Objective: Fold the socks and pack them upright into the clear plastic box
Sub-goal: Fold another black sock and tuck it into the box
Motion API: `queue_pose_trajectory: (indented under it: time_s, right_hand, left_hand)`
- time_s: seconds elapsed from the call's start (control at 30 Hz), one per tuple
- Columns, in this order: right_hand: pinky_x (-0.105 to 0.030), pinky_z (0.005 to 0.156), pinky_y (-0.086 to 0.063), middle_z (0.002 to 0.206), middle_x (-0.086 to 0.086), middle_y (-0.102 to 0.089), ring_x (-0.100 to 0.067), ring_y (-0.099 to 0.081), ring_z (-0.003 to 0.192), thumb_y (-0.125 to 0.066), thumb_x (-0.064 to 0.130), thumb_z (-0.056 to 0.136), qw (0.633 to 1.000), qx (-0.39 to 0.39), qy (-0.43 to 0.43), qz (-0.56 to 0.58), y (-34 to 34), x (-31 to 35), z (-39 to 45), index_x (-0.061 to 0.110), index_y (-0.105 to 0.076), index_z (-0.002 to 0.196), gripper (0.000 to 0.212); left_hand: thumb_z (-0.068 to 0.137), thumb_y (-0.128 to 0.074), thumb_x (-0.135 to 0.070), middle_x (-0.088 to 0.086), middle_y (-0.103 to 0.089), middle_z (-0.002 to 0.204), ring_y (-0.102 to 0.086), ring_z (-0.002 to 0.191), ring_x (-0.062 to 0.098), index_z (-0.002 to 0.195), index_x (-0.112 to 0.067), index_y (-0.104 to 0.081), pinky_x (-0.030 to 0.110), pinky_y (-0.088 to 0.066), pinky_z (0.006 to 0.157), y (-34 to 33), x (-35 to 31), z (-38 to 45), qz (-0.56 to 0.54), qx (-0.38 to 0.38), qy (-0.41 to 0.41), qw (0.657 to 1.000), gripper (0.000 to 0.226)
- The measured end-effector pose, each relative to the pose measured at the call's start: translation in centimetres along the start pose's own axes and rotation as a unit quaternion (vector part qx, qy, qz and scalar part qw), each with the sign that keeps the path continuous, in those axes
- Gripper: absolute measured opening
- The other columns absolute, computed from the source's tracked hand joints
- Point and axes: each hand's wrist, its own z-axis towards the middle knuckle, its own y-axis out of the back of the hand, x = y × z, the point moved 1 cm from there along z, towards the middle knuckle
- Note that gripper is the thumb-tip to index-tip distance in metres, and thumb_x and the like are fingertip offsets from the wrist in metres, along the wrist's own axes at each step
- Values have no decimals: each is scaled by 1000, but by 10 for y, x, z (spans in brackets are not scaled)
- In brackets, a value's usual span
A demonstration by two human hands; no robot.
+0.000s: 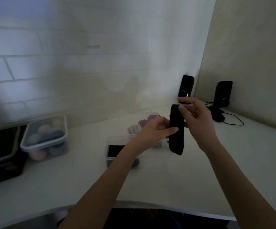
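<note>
Black sock: a long dark sock (176, 129) hangs upright above the white counter (167, 176), its toe end pointing down, held between both hands; it is clear of the surface
Right hand: the right hand (198, 116) pinches the sock's top edge, thumb and forefinger closed on the cloth; the remaining fingers curl loosely behind
Left hand: the left hand (153, 131) meets the sock at mid-length, forefinger laid across the front, thumb apparently behind; the fingers look closed on the fabric, though blur softens the detail
Clear plastic box: the clear plastic box (117, 141) sits on the counter just below and left of the sock, partly hidden by the left forearm; a dark folded piece (115, 151) already stands at its near end, with pale and pinkish bundles (139, 126) lying further back
Step in hand: judged to be the fold itself; keeping the edges aligned and creasing at the left hand's grip should give a firm, flat packet that stands on its own
Care needed: a loose fold would likely slump in the box; a tight one should slot in beside the dark piece
Background: a lidded tub of coloured balls (45, 138) and two black speakers (186, 86) stand well apart
</note>
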Motion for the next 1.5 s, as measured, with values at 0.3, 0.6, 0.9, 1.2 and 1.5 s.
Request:
queue_pose_trajectory:
  time_s: [0.3, 0.6, 0.9, 1.2, 1.5]
  right_hand:
    - [-12, 85, -49, 140, 3, -45, 10, -51, 116, -50, -16, 84, 983, 123, 81, -110, 12, -16, -14, 28, -63, 114, 55]
    - [-5, 94, -37, 142, 10, -37, 9, -46, 116, -74, -3, 71, 965, 161, 138, -153, -3, -22, -25, 34, -66, 102, 50]
    - [2, 93, -24, 140, 8, -41, -6, -41, 116, -77, 4, 69, 951, 162, 167, -205, -13, -17, -25, 31, -67, 88, 35]
    - [-19, 90, -48, 133, 5, -49, -6, -50, 120, -60, 21, 88, 995, 70, -2, -71, -15, -17, -22, 1, -64, 91, 21]
    - [-30, 62, -42, 76, -25, -52, -22, -53, 72, -55, 28, 93, 990, 59, -117, 56, -21, -6, -32, -4, -51, 87, 32]
  left_hand:
    - [89, -59, -13, 9, -66, 92, -68, 80, 18, 99, -6, -55, 26, -60, 64, -4, 4, 10, -243, -100, 32, 964, 13]
    - [94, -49, -21, 13, -64, 98, -67, 83, 21, 107, -3, -57, 30, -58, 68, 7, 11, 6, -395, -28, 93, 914, 23]
    - [96, -43, -11, 12, -66, 88, -71, 70, 15, 121, 4, -49, 22, -57, 60, 8, 9, -3, -371, 0, 82, 925, 30]
    - [97, -37, -3, 11, -71, 95, -72, 77, 20, 110, -8, -57, 35, -59, 77, -1, 11, -9, -310, 6, 63, 948, 25]
    - [99, -27, -8, 6, -71, 98, -73, 74, 22, 114, -14, -56, 32, -60, 74, -5, 10, -17, -243, 73, 91, 963, 33]
